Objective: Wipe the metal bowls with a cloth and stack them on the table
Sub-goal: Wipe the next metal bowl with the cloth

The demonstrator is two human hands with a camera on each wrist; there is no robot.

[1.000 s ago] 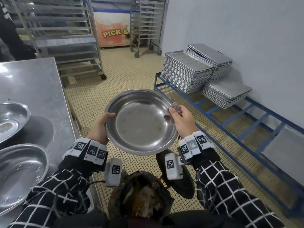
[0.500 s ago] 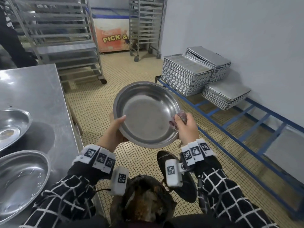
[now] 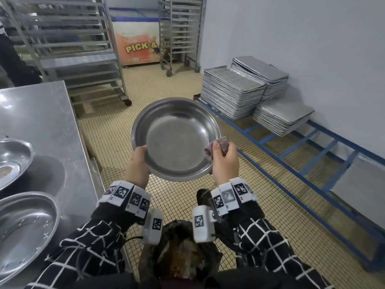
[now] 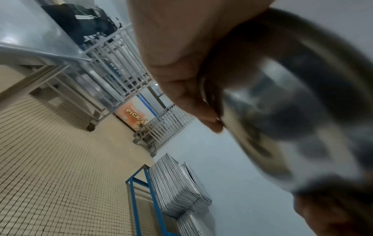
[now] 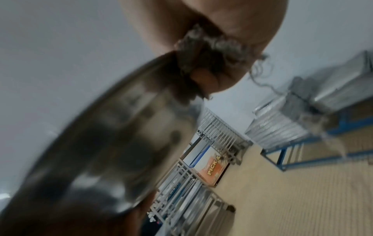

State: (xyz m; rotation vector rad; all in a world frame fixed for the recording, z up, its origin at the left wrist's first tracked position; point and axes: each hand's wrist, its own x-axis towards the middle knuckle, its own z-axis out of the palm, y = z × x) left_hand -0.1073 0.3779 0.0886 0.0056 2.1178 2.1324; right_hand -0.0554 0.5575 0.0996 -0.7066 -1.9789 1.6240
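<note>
From the head view, a metal bowl [image 3: 176,138] is held up in the air over the tiled floor [image 3: 116,130], tilted so its inside faces the camera, to the right of the steel surface [image 3: 41,122]. The left hand [image 3: 137,165] grips the bowl's lower left rim, thumb over the edge inside; its fingers are hidden behind the bowl. The right hand [image 3: 225,161] pinches a purplish cloth [image 3: 216,146] against the bowl's right rim, thumb on the cloth; the rest of the cloth is bunched in the palm. Two more bowls [image 3: 14,161] [image 3: 25,232] lie on the surface at the left, both cut off by the frame edge. Stacked baking trays [image 3: 235,90] sit on a blue rack [image 3: 312,147] by the wall.

In the left wrist view, the left hand [image 4: 181,63] fills the upper middle, its grip closed on the bowl [image 4: 292,111], whose underside is heavily blurred; the fingertips are hard to make out. The trays [image 4: 177,188] show below.

In the right wrist view, the right hand [image 5: 222,32] clutches the grey-looking cloth [image 5: 207,46] at the bowl [image 5: 113,135] rim. Everything is smeared; the bowl's outline is soft and its lower edge fades into dark. A blurred sign [image 5: 214,169] reads "PICK &", the rest hidden.
</note>
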